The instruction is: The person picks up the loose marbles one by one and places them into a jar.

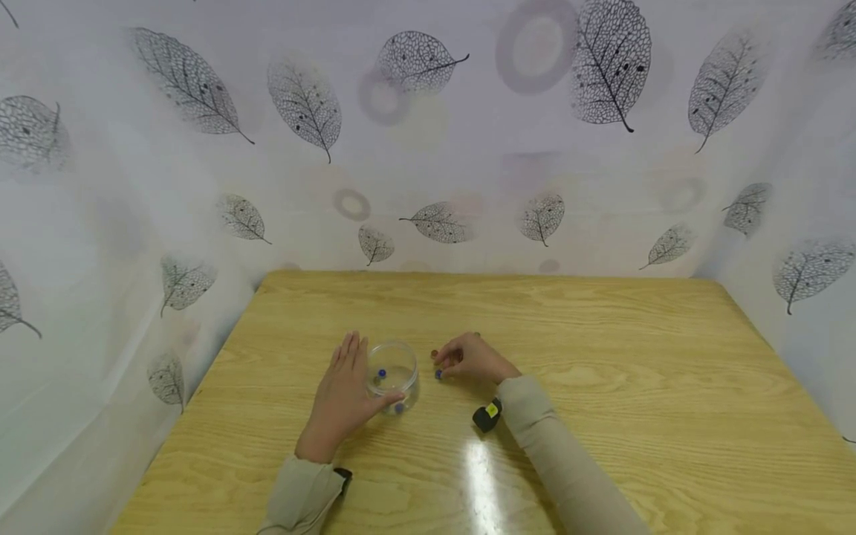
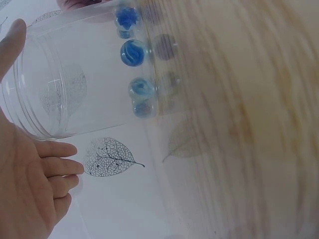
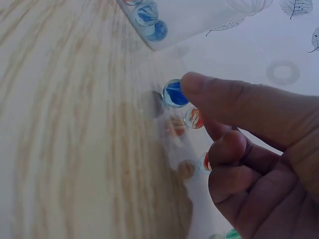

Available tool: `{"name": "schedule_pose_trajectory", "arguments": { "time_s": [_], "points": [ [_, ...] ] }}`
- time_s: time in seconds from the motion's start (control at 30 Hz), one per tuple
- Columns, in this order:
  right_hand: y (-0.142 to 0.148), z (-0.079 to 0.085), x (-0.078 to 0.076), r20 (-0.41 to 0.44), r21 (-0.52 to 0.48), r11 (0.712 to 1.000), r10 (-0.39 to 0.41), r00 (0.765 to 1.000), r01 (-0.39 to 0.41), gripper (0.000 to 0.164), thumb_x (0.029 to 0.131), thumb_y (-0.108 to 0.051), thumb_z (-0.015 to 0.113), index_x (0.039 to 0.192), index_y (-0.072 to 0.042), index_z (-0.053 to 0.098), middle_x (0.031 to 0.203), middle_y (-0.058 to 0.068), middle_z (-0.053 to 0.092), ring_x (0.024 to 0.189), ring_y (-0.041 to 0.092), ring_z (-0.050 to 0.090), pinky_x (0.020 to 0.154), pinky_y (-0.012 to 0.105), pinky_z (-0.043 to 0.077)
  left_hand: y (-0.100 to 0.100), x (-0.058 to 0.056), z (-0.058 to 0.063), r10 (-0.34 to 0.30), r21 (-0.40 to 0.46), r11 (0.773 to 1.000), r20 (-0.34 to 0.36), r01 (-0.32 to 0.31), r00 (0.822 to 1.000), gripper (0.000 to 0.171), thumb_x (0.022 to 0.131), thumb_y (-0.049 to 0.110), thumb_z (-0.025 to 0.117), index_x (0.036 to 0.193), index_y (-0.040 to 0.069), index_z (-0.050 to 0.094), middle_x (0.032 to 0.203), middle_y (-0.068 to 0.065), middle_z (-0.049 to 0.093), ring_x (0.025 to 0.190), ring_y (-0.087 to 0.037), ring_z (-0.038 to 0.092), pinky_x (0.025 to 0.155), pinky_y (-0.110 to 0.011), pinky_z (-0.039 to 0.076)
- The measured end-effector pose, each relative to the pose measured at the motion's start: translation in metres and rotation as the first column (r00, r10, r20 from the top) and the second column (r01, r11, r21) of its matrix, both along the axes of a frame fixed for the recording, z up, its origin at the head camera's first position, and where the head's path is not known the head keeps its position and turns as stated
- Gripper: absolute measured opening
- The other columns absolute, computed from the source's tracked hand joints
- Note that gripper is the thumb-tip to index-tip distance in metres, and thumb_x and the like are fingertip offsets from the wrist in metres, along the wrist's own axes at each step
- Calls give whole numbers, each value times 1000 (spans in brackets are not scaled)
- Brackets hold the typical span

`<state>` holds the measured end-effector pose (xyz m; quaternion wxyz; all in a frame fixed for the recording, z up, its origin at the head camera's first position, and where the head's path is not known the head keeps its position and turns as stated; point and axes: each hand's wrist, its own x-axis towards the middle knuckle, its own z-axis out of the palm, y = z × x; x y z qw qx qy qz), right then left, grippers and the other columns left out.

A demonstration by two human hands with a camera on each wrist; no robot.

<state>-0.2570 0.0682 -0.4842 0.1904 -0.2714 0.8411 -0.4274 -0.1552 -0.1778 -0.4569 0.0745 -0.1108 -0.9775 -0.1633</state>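
A clear round jar (image 1: pixel 413 379) stands upright on the table with several blue marbles (image 2: pixel 133 53) at its bottom. My left hand (image 1: pixel 342 401) rests along the jar's left side, its fingers straight and its thumb across the near rim. To the right of the jar, my right hand (image 1: pixel 471 360) pinches a blue marble (image 3: pixel 173 93) low over the table, the thumb on its side and the index finger partly hidden. Close behind that marble lie an orange-red marble (image 3: pixel 194 118) and another red one (image 3: pixel 205 162), partly covered by the curled fingers.
A green marble (image 3: pixel 233 234) shows at the bottom edge of the right wrist view. The wood-grain table (image 1: pixel 635 357) meets a leaf-patterned cloth (image 1: pixel 455 163) at the back and sides. A black device (image 1: pixel 487 416) with a yellow mark sits at my right wrist.
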Motion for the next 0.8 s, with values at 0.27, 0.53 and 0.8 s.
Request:
{"name": "schedule_pose_trajectory", "arguments": {
  "time_s": [0.27, 0.53, 0.8],
  "points": [
    [-2, -1, 0, 30, 5, 1000, -7, 1000, 7, 16, 77, -3, 74, 92, -6, 72, 79, 1, 66, 69, 7, 57, 63, 17, 49, 0, 0, 1, -5, 0, 1000, -4, 5, 1000, 111, 74, 67, 62, 145, -9, 22, 153, -26, 19, 145, -36, 16, 118, -50, 19],
    [-1, -2, -1, 2, 4, 1000, 11, 1000, -11, 14, 77, -3, 74, 91, -5, 73, 75, 1, 64, 67, 7, 55, 60, 16, 47, 0, 0, 1, -4, -3, 1000, -6, 4, 1000, 111, 75, 67, 62, 145, -9, 22, 154, -25, 19, 145, -36, 16, 118, -50, 19],
    [-3, -2, 0, -6, 16, 1000, 7, 1000, -7, 13, 78, -3, 74, 90, -7, 74, 74, -1, 63, 67, 7, 54, 59, 17, 47, 0, 0, 1, -1, 0, 1000, 1, 1, 1000, 112, 74, 67, 62, 145, -9, 22, 154, -25, 18, 145, -36, 15, 118, -50, 18]
  ]
}}
